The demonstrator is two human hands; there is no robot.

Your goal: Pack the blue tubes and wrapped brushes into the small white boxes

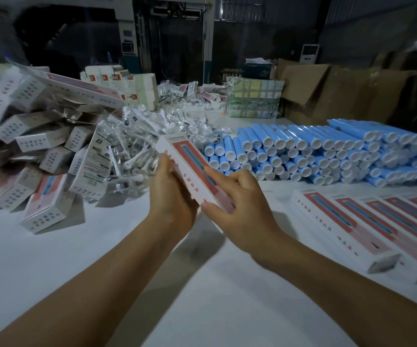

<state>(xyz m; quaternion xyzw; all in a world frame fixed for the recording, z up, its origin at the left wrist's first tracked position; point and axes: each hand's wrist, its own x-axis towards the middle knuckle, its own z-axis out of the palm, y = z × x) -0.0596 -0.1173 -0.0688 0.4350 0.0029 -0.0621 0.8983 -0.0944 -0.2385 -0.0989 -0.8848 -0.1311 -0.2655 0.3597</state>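
Above the middle of the table I hold one long white box (187, 158) with a red panel, tilted away from me. My left hand (171, 194) grips it from underneath on its left side. My right hand (235, 201) holds its near end, the index finger lying along the top face. A stack of blue tubes (327, 152) with white caps lies at the right. Clear-wrapped brushes (137, 144) are heaped just behind the box. Whether the box holds anything is hidden.
A jumble of small white boxes (39, 156) fills the left side. A row of closed red-and-white boxes (367, 221) lies at the right front. Brown cartons (327, 88) and a wrapped bundle (255, 96) stand at the back. White table (102, 259) below my arms.
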